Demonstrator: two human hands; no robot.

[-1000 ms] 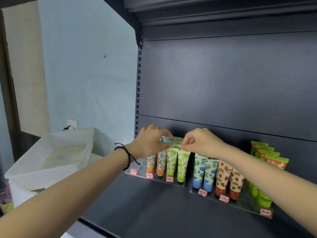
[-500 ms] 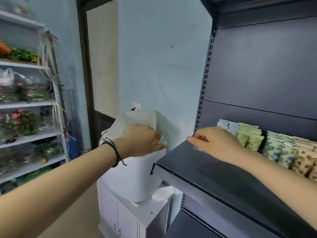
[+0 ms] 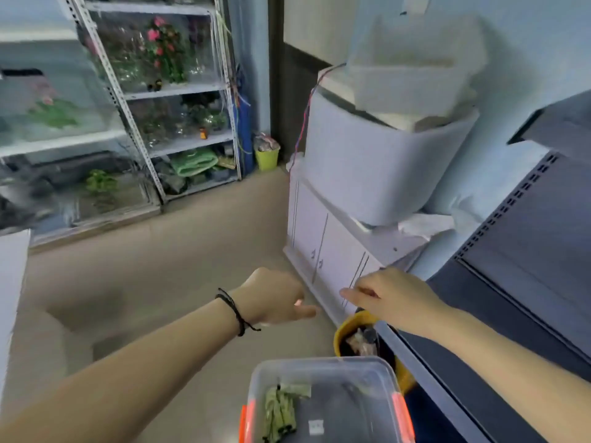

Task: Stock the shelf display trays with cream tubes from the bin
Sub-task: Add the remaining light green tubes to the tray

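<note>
The cream tubes (image 3: 279, 410) lie in a small green bundle at the left end of the clear bin (image 3: 319, 362), dark caps toward me, low in my view. Both hands hover above the bin, apart from each other. My left hand (image 3: 271, 295) has loosely curled fingers, my right hand (image 3: 393, 294) has relaxed fingers pointing left, and neither holds anything I can make out.

I judge the step to be a reach down for tubes. I'd bring the left hand straight onto the bundle, gather several side by side with caps aligned, and lift clear of the orange latches.

The print on the tubes is too blurred to read, as is a white sticker (image 3: 316, 426) on the bin floor. A yellow bucket (image 3: 343, 330) stands just beyond the bin, and the dark shelf (image 3: 511, 282) runs along my right. Its display trays are out of view.
</note>
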